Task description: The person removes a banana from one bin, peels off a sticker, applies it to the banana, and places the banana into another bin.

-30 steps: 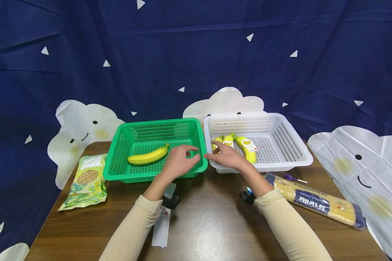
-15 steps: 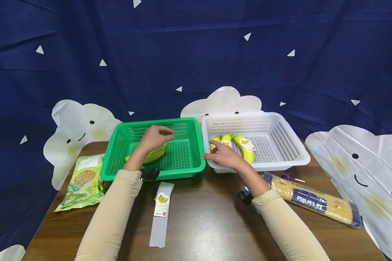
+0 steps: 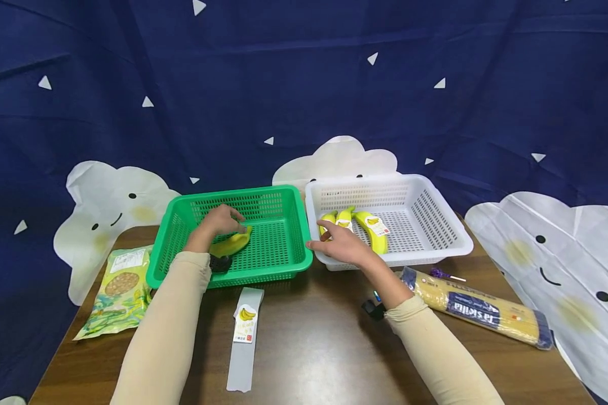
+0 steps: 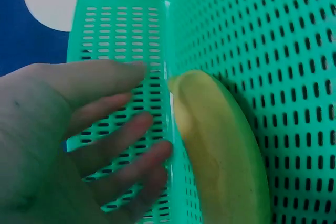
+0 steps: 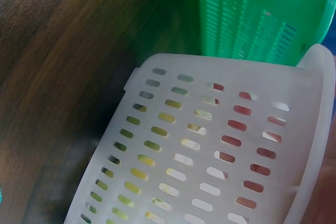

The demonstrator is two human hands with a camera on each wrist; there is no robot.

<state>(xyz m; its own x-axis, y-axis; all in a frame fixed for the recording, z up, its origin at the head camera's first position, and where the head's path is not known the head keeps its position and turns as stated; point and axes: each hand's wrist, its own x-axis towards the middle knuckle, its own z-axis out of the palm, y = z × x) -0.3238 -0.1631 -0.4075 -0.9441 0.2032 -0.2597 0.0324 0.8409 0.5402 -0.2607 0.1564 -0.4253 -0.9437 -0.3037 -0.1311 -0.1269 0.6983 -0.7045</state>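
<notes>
My left hand [image 3: 222, 219] reaches down into the green basket [image 3: 263, 274], its fingers loosely bent over an unlabelled banana [image 3: 233, 243]. In the left wrist view a gap shows between those fingers and the banana [image 4: 220, 145], which lies on the basket floor. My right hand [image 3: 343, 244] rests over the near left corner of the white basket [image 3: 425, 256], thumb at the rim. Parts of its fingers show through the slots of the white wall [image 5: 184, 98] in the right wrist view. Three bananas [image 3: 378, 242] with picture labels lie in the white basket, partly hidden by this hand.
A backing strip [image 3: 240, 365] with a banana label [image 3: 245, 323] lies on the wooden table [image 3: 314, 337]. Left of the green basket is a food bag [image 3: 119, 287]. On the right are a spaghetti pack [image 3: 476, 306] and a purple lollipop [image 3: 439, 273].
My left hand has moved left from between the baskets and down into the green one, over the banana. It uncovers the label strip. My right hand stays at the white corner.
</notes>
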